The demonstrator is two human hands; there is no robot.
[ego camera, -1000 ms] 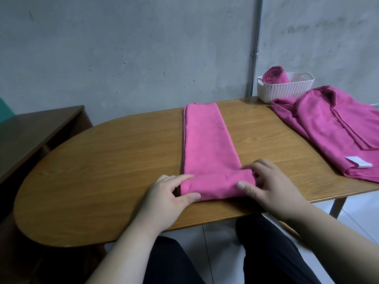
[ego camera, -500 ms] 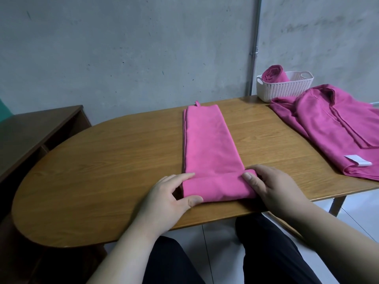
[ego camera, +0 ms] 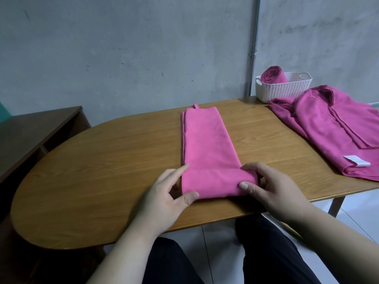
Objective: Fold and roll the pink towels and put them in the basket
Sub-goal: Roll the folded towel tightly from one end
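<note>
A pink towel (ego camera: 207,144), folded into a long narrow strip, lies on the wooden table (ego camera: 114,160) and runs away from me. Its near end is turned into a short roll (ego camera: 217,184). My left hand (ego camera: 170,193) holds the roll's left end between thumb and fingers. My right hand (ego camera: 268,187) grips the right end, thumb in front and fingers curled over the top. A white basket (ego camera: 287,90) at the back right holds one rolled pink towel (ego camera: 272,74).
A loose pile of darker pink towels (ego camera: 336,128) with a white label lies at the table's right side, in front of the basket. A dark wooden cabinet (ego camera: 30,136) stands to the left. The grey wall runs close behind the table.
The roll at the towel's near end has grown and moved a little away from me. Both hands have shifted with it, keeping hold of its ends.
</note>
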